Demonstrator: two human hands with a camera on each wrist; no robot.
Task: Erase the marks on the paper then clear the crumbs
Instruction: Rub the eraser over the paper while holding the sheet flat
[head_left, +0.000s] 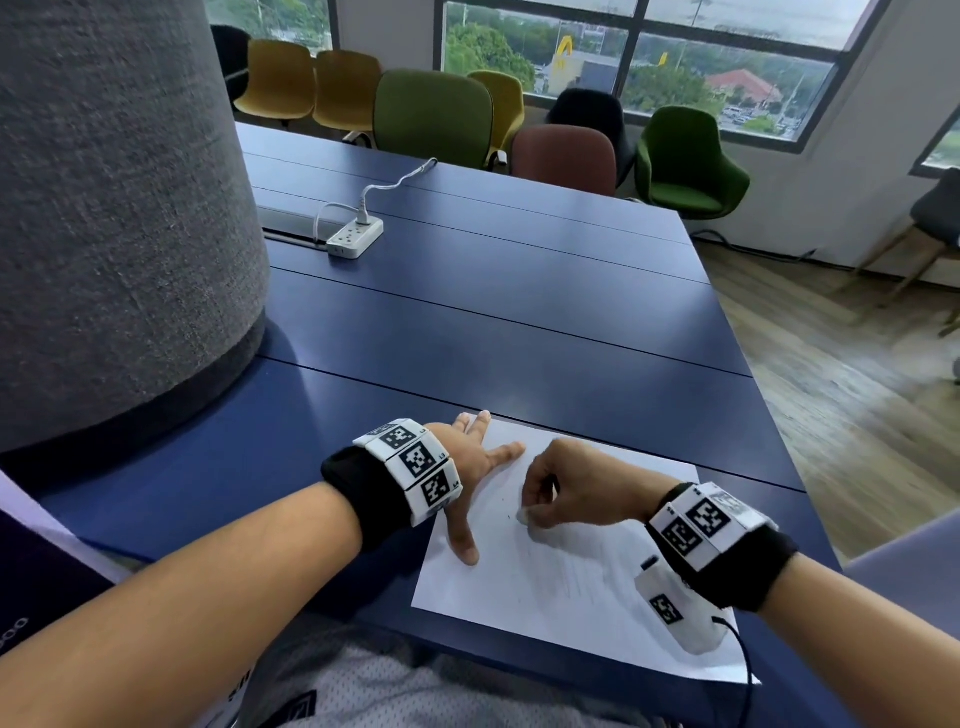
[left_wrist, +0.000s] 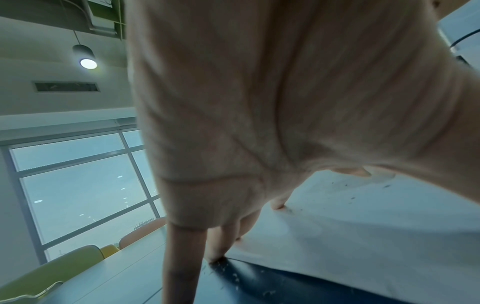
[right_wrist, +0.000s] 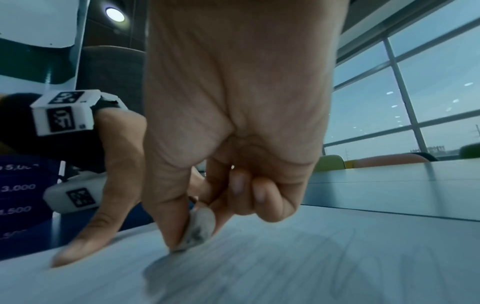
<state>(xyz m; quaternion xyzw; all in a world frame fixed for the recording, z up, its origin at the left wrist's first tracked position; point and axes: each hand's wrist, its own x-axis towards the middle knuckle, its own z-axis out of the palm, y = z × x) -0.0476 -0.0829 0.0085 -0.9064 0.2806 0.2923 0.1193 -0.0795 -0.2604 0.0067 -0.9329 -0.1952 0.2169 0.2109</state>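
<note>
A white sheet of paper (head_left: 561, 587) lies on the blue table (head_left: 467, 322) near its front edge, with faint grey pencil strokes across its middle. My left hand (head_left: 470, 467) lies flat with spread fingers on the paper's left edge. My right hand (head_left: 563, 491) pinches a small, smudged white eraser (right_wrist: 198, 231) between thumb and forefinger, its tip down on the paper (right_wrist: 285, 267). Dark eraser crumbs (left_wrist: 348, 192) dot the paper (left_wrist: 363, 236), and more crumbs (left_wrist: 233, 275) lie on the table by its corner.
A large grey felt column (head_left: 114, 208) stands on the table at the left. A white power strip (head_left: 356, 238) with a cable lies further back. Coloured chairs (head_left: 434, 117) line the far side under the windows. Wooden floor (head_left: 852, 395) drops away to the right.
</note>
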